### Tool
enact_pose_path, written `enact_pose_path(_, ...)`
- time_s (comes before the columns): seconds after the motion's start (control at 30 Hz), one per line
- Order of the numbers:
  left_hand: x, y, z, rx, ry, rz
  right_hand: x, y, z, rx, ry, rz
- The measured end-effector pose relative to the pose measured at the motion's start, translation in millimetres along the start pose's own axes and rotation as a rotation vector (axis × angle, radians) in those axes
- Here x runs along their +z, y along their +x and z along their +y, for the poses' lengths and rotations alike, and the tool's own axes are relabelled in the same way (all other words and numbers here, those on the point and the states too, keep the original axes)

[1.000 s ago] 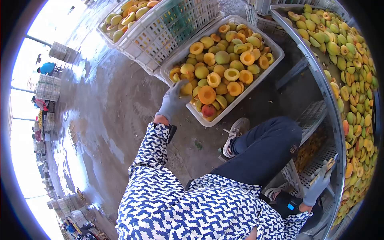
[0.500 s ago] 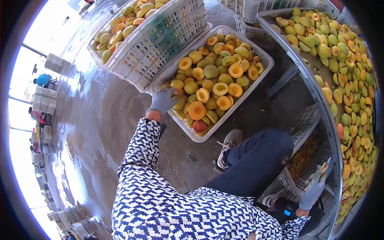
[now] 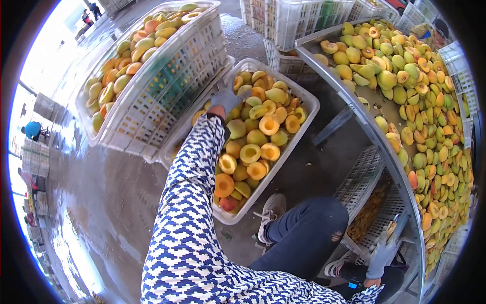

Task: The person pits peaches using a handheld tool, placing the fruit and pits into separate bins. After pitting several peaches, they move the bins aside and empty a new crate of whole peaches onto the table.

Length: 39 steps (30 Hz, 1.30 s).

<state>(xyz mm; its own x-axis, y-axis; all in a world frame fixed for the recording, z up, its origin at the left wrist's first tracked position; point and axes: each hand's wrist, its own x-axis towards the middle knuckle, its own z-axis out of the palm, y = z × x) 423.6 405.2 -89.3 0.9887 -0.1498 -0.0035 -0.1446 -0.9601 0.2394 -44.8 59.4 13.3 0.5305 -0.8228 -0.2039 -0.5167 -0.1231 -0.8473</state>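
Note:
My left hand, in a grey glove, reaches over a white crate of yellow-green peach halves. Its fingers stretch out at the fruit near the crate's far side; they are partly blurred, and no fruit shows in them. Several halves lie cut side up with hollow middles, and a reddish peach is at the near corner. Low on the right, my gloved right hand is closed around a small slim tool with a metallic tip. This hand is beside the metal table's edge, above crates.
A tall white crate heaped with fruit stands left of the low one. The metal-rimmed table on the right carries many peach halves. Beneath it, a crate stands near my knee. Stacked crates are behind; people work far left.
My left hand has moved farther across the low crate, toward its back. The view has shifted, so the crates appear lower and more to the left. My right hand still grips the tool.

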Motion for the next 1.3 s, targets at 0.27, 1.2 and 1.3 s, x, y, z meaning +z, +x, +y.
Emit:
enact_pose_path(0.27, 54.2, 74.8, -5.0, 0.134, -0.042, 0.026, 13.5, 20.5, -3.8, 0.052, -0.1, 0.023)
enact_pose_path(1.2, -0.7, -75.8, 66.9, 0.342, 0.062, -0.134, -10.0, -6.2, 7.7, -0.033, 0.116, 0.004)
enact_pose_path(1.3, 1.8, -67.4, 67.6, 0.307, 0.005, -0.13, -21.7, -13.8, -3.7, -0.068, 0.112, 0.046)
